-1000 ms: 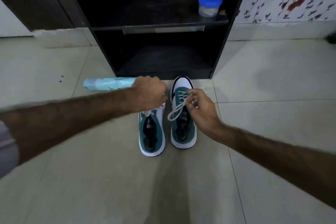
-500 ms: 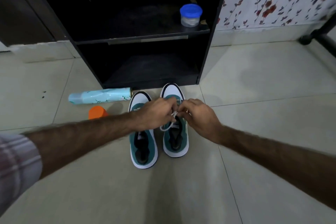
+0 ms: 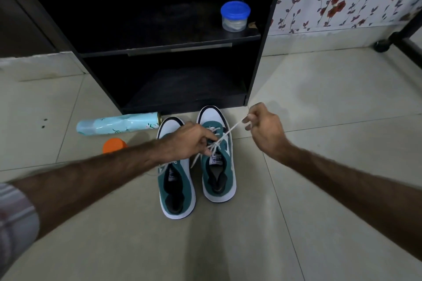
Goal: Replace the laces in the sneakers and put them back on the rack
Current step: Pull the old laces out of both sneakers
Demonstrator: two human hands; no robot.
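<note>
Sneakers [image 3: 196, 162] sit before rack [image 3: 255, 70]; right hand [image 3: 265, 129] fingers pinch taut lace [image 3: 228, 133]; left hand [image 3: 190, 141] fingers pinch knot; overpulling risks undoing it.

Left sneaker [image 3: 177, 180]: toe and upper lacing covered by the left hand [image 3: 190, 142] and forearm. Rack [image 3: 159, 48]: top cut off by the frame edge, upper shelf interior too dark to read. Sleeve [image 3: 13, 223]: blurred, cropped at the left edge, possibly a plaid pattern.
</note>
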